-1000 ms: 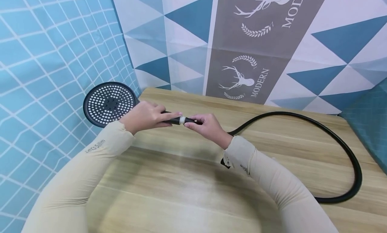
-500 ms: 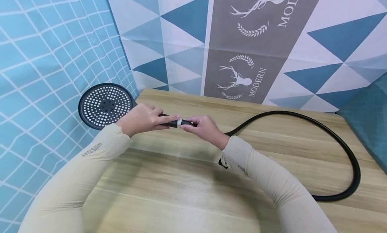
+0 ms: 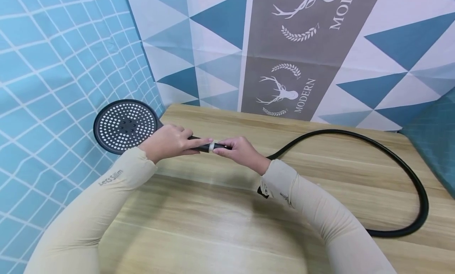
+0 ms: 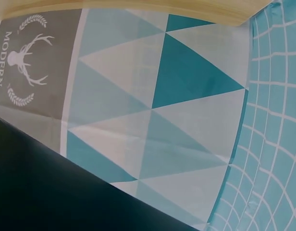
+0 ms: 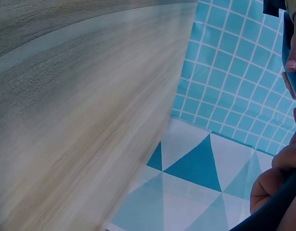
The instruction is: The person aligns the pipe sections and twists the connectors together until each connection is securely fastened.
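Observation:
A black shower head (image 3: 126, 125) with a round face of white nozzles is held up at the left in the head view. My left hand (image 3: 170, 141) grips its handle, one finger stretched along it. At the handle's end shows a pale ring (image 3: 211, 146), and just right of it my right hand (image 3: 241, 150) pinches the end of a black hose (image 3: 408, 169). Handle and hose end are in line at the ring; whether they are threaded together cannot be told. The right wrist view shows my curled right fingers (image 5: 265, 190) around the hose. The left wrist view shows no hand.
The hose loops right across the wooden tabletop (image 3: 213, 226) and passes behind the right sleeve (image 3: 320, 206). A blue tiled sheet (image 3: 46, 88) stands at the left, a triangle-patterned backdrop (image 3: 220, 40) at the back. A dark shape (image 4: 56, 192) fills the left wrist view's lower corner.
Both hands keep their hold and sit slightly lower and left in the head view, which has itself shifted a little. The pale ring between handle and hose end looks slightly narrower.

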The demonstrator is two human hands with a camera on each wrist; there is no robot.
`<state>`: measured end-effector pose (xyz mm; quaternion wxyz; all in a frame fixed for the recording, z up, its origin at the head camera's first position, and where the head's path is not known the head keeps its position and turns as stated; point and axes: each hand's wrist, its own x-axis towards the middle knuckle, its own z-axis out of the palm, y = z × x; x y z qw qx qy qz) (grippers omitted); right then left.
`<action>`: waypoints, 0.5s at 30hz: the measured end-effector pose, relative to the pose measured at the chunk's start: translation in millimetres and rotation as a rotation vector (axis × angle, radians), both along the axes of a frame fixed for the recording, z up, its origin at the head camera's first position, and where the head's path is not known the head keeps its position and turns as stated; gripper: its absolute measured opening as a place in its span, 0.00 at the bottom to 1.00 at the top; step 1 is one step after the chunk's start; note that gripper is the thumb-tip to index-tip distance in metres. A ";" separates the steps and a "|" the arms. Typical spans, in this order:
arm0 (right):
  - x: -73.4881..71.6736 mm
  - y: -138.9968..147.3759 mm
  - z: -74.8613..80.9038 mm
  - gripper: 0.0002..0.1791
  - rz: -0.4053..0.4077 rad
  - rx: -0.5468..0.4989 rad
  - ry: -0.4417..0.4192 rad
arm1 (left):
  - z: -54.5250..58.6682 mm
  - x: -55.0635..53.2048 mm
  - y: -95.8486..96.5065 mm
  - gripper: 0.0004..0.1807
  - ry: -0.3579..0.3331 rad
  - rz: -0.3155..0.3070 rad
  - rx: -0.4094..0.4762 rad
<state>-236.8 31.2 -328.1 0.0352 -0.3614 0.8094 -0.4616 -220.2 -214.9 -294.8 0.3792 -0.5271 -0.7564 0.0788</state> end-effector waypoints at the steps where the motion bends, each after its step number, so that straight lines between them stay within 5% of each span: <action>1: -0.5 0.2 0.0 0.12 0.009 0.001 -0.010 | -0.2 0.6 0.2 0.26 0.002 0.000 0.001; 12: -8.0 11.6 8.8 0.13 0.100 0.066 -0.219 | -0.4 2.0 5.0 0.19 0.049 0.015 -0.048; 15: -8.6 12.5 10.0 0.14 0.113 0.091 -0.258 | -0.9 3.4 6.3 0.25 0.063 0.032 -0.077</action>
